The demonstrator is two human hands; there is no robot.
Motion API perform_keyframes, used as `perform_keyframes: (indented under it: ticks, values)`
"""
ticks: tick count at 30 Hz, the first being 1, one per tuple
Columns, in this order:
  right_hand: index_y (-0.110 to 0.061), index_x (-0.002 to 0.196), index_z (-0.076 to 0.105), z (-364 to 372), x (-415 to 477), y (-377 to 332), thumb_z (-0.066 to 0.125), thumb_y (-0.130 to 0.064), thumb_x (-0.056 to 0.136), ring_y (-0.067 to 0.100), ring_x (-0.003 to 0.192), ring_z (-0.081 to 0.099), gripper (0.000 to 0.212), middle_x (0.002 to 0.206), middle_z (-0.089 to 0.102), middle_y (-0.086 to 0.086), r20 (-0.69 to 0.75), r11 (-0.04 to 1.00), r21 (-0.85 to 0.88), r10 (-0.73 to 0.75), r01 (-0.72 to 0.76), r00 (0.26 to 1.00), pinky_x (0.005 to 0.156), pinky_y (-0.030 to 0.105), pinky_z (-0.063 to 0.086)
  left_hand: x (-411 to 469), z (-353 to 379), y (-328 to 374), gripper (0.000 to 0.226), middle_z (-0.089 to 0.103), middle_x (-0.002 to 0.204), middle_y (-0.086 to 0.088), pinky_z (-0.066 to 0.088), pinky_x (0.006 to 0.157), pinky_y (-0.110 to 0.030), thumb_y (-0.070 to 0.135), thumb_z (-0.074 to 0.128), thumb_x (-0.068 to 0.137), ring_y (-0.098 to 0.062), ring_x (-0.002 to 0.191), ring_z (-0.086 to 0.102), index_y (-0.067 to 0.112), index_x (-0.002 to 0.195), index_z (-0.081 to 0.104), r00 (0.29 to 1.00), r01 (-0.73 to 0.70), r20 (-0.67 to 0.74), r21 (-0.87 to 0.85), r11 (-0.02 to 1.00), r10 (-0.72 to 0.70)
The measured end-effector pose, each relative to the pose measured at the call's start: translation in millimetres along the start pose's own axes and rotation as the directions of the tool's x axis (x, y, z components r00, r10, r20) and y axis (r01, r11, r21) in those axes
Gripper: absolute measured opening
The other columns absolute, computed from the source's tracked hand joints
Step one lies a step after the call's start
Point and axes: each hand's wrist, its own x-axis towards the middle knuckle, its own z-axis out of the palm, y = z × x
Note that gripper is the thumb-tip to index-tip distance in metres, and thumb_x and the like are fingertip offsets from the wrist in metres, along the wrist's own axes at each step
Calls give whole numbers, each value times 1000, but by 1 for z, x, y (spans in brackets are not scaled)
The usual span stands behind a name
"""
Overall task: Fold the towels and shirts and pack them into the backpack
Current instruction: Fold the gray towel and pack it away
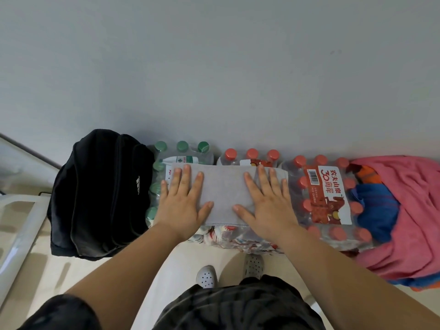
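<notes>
A folded grey towel (223, 189) lies flat on top of shrink-wrapped packs of water bottles (326, 201) against the wall. My left hand (182, 201) presses flat on the towel's left end, fingers straight and spread. On the right end my right hand (266, 203) lies pressed the same way. A black backpack (100, 194) stands on the floor just left of the bottle packs; I cannot tell whether it is unzipped. At the right, a heap of pink (409, 210), blue (376, 210) and orange cloth (371, 175) rests beside and partly over the packs.
Green-capped bottles (182, 146) sit at the back left, red-capped bottles (252, 153) in the middle and right. A grey wall rises right behind them. A white frame (21, 232) stands at the far left. My shoes (207, 276) are on the pale floor below.
</notes>
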Motion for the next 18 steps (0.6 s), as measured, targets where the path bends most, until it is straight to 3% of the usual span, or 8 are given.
perform_keyframes:
  ticks: [5,8,10,13,18]
  values:
    - [-37,156,-20,-2,2,1,11,-84,87,27,146,-37,89,162,-34,3,26,1000,2,1,-1,1000,121,57,-12,-5,-4,-7,84,-18,166,-9,-6,124,-50,72,12,90,-28,152,-21,27,161,1,999,-26,-48,-47,999,23]
    - [-37,156,-19,-9,-1,-12,13,-79,90,29,145,-38,85,160,-37,4,7,1000,-25,0,0,1000,119,59,-15,-16,-6,-12,76,-5,166,-20,1,124,-49,65,30,97,-37,153,-6,23,159,15,987,75,-135,-79,994,-85]
    - [-39,154,-21,-15,-1,-28,13,-78,91,28,143,-42,81,158,-41,0,1,999,-13,-32,32,999,118,61,-16,-20,-8,-13,76,2,165,-24,6,125,-50,63,33,97,-40,152,3,23,159,14,979,164,-98,-118,979,-176]
    - [-44,151,-23,-13,6,-48,12,-78,91,26,140,-46,78,156,-44,-6,42,999,4,-49,49,998,116,64,-17,-18,-9,-15,74,9,164,-22,12,124,-51,62,33,97,-39,151,8,27,158,12,978,194,-51,-107,975,-200]
    - [-45,152,-22,-1,12,-51,11,-79,90,25,140,-46,78,156,-44,-9,86,999,28,-30,27,996,117,62,-16,-10,-15,-22,77,30,158,-11,25,117,-50,64,52,90,-34,143,25,27,153,29,984,137,-94,-121,983,-149]
